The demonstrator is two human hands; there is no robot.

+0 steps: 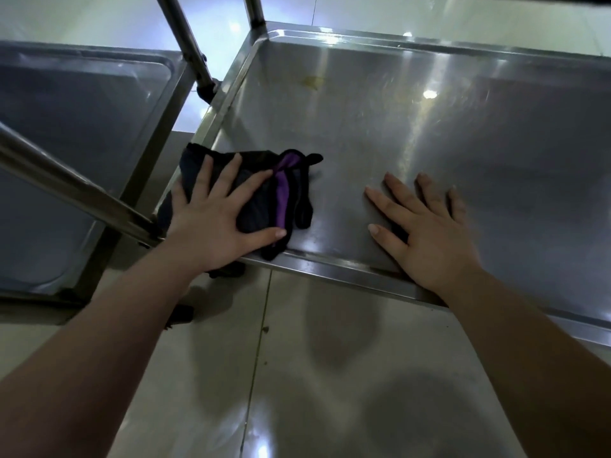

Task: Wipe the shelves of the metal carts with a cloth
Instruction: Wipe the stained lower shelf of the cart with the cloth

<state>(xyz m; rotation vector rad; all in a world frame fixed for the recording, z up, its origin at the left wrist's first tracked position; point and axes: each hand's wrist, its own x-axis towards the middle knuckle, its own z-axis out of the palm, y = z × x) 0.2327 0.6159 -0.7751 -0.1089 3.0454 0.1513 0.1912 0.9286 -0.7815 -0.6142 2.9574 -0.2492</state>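
The left hand (pixel 211 223) is lying flat on a black cloth (pixel 287 200) with a purple stripe, just left of the frame's centre. Its fingers (pixel 236 166) are reaching out straight and spread wide, pressing the cloth down onto the metal rather than curling round it. The thumb (pixel 264 233) is lying across the cloth's lower part. Most of the cloth is sitting under the palm and fingers, but a bunched part is sticking out to the right of the fingertips, and the purple stripe is running just beside the forefinger's tip. A small dark fold is hanging over the front rim (pixel 330 261) below the wrist.

The cloth is resting in the lower left corner of the shelf (pixel 446 133), a shiny steel tray filling the upper right of the frame.

The right hand (pixel 429 226) is lying palm down on bare metal right of centre, with its fingers wide and straight, holding nothing, and the heel of the palm over the front rim. It is apart from the cloth, with a strip of bare shelf between them.

A yellowish stain (pixel 312 81) is showing near the top of the shelf, above the cloth. At the left of the frame a second cart (pixel 82 127) is standing beside the first, a steel post (pixel 185 38) rising between the two. Pale, glossy floor (pixel 297 375) tiles are filling the bottom of the frame.
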